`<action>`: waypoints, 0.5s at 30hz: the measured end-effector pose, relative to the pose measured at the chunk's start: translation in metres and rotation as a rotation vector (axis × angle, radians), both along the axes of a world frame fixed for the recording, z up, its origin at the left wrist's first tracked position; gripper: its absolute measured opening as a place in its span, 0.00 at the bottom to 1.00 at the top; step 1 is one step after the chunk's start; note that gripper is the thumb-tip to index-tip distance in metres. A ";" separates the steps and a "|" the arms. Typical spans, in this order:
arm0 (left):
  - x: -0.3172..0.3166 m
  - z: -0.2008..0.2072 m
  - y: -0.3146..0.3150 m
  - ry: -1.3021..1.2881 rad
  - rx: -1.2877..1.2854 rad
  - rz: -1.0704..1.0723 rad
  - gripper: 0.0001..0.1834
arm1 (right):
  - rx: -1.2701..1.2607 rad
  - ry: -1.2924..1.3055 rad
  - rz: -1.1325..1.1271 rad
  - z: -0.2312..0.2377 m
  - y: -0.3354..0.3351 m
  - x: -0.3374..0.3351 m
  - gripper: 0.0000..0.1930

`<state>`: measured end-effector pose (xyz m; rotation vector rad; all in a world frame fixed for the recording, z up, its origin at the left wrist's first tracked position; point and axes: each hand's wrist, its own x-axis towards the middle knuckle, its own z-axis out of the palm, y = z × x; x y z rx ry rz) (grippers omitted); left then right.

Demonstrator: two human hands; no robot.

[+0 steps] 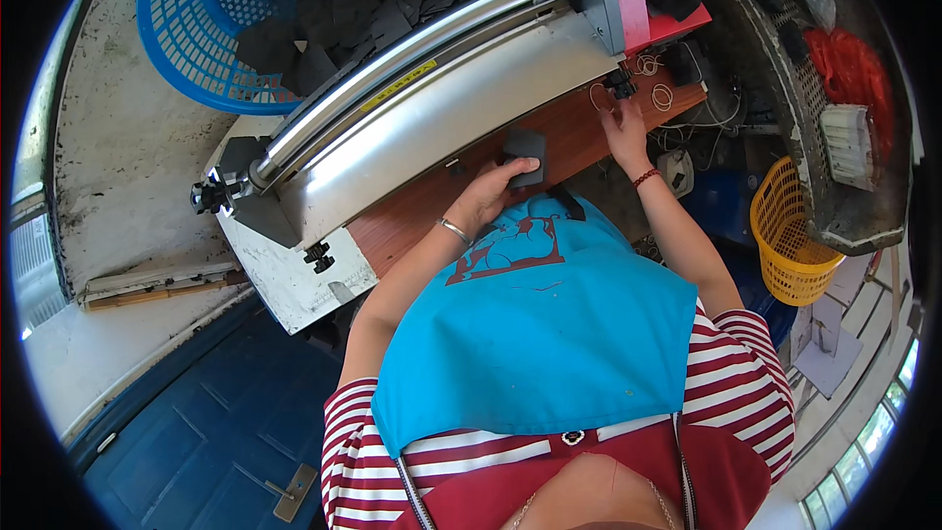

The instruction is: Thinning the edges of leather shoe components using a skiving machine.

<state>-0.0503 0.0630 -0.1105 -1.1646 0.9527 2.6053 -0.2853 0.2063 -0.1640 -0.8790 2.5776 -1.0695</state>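
My left hand is closed on a dark grey flat piece, its thumb lying across the near part of the piece. The piece is over the reddish-brown wooden board in front of a roller machine. My right hand reaches to the right end of the machine, its fingers around the lower side of a black knob. Its fingertips are partly hidden against the knob. A long shiny metal roller runs across the machine above a sloped metal plate.
Behind the machine stands a blue plastic basket beside a heap of dark grey flat pieces. A red housing caps the machine's right end, with loose pale wires near it. A yellow basket stands at the right.
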 end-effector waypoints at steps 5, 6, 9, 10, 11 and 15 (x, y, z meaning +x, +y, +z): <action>-0.008 -0.023 0.008 0.003 -0.031 0.139 0.26 | 0.047 -0.483 0.484 0.040 -0.011 0.075 0.25; -0.013 -0.014 0.007 -0.014 0.089 0.153 0.22 | 0.018 -0.394 0.487 0.035 -0.014 0.082 0.25; -0.021 -0.003 0.012 -0.119 0.161 0.158 0.18 | 0.042 -0.266 0.485 0.046 -0.022 0.090 0.26; -0.023 -0.003 0.015 -0.205 0.109 0.136 0.19 | 0.091 -0.224 0.467 0.052 -0.023 0.091 0.26; -0.024 -0.009 0.018 -0.206 0.111 0.143 0.19 | 0.093 -0.225 0.474 0.054 -0.023 0.094 0.26; -0.020 -0.039 0.026 -0.262 -0.091 0.098 0.22 | 0.130 -0.128 0.438 0.054 -0.021 0.102 0.25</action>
